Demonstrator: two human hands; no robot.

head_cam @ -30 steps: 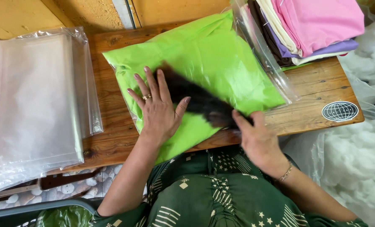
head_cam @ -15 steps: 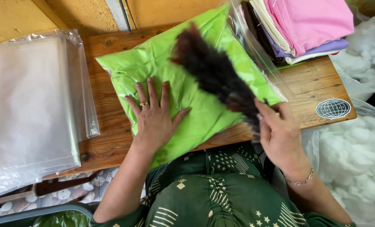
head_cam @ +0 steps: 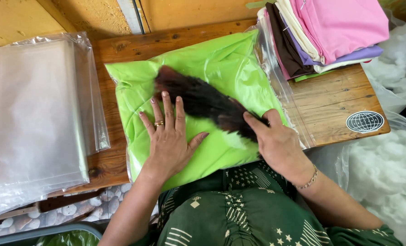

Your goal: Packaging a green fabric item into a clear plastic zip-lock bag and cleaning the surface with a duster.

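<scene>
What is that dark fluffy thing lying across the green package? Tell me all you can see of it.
The dark brush looks like a feather duster: blackish-brown, shaggy, soft, tapering toward its upper-left tip. It lies slantwise on the green bagged cushion. The right hand grips its lower-right end, hiding any handle. The left hand presses flat on the cushion beside it, fingertips near the fibres.

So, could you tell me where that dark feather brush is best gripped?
Probably at its narrow end under the right hand, coming from the right: the feather brush lies slantwise across the green bagged cushion, its bushy end up-left.
</scene>
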